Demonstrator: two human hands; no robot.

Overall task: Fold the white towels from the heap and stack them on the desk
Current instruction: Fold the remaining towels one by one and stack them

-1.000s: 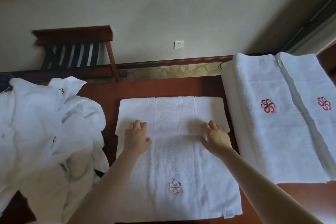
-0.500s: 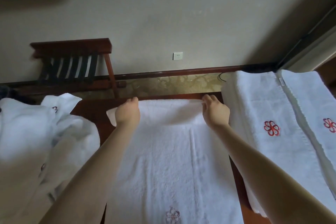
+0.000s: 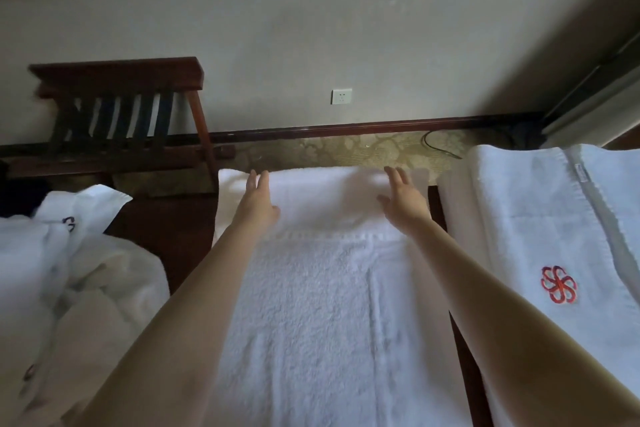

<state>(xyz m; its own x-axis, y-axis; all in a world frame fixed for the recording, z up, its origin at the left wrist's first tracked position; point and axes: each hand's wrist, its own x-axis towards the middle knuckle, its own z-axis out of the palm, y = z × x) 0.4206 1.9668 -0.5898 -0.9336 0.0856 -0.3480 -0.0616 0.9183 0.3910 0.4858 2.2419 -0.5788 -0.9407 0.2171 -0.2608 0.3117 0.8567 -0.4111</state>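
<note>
White towel (image 3: 329,288) far edge, left hand (image 3: 258,201), right hand (image 3: 401,203)

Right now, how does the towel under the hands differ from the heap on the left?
The middle towel lies flat along the desk; the heap is crumpled. The left hand and right hand reach, fingers straight, to the middle towel's far end; nothing touches the heap. The heap shows a dark embroidered mark on one corner; the middle towel shows none in view. Both are white terry cloth.
</note>
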